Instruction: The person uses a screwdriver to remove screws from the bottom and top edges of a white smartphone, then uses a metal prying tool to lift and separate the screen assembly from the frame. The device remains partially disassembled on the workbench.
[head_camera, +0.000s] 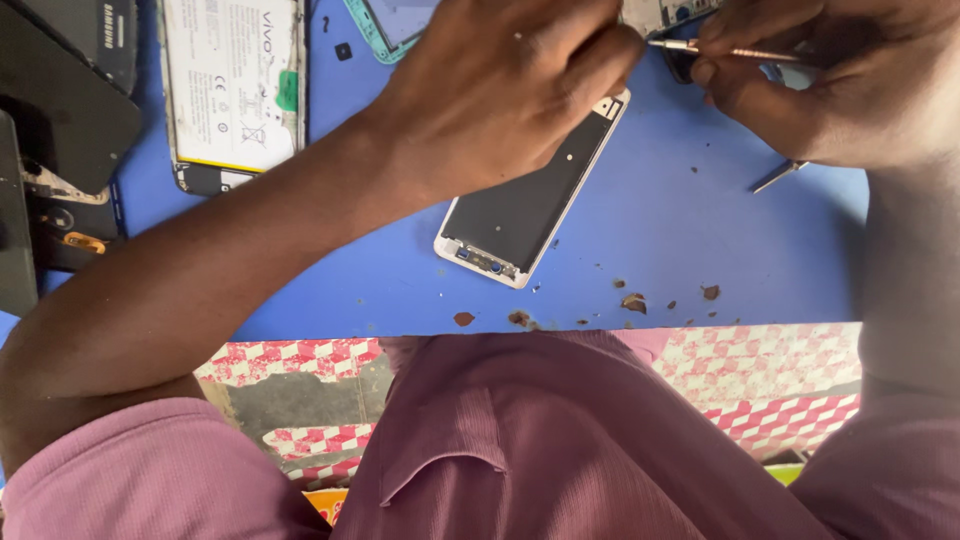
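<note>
Pinching thin metal tool (735, 52), right hand (830, 85) works at bench (680, 230) far edge; left hand (500, 85) curled shut, prob. steadying something hidden beneath.

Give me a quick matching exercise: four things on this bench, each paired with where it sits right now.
Things:
1 white-framed phone frame
2 phone with exposed battery
3 thin metal tool
4 brown crumbs

Places:
A pinched in the right hand
B far left of the blue mat
C near the mat's front edge
D partly under the left hand

Pairs: 1-D, 2-B, 3-A, 4-C
</note>
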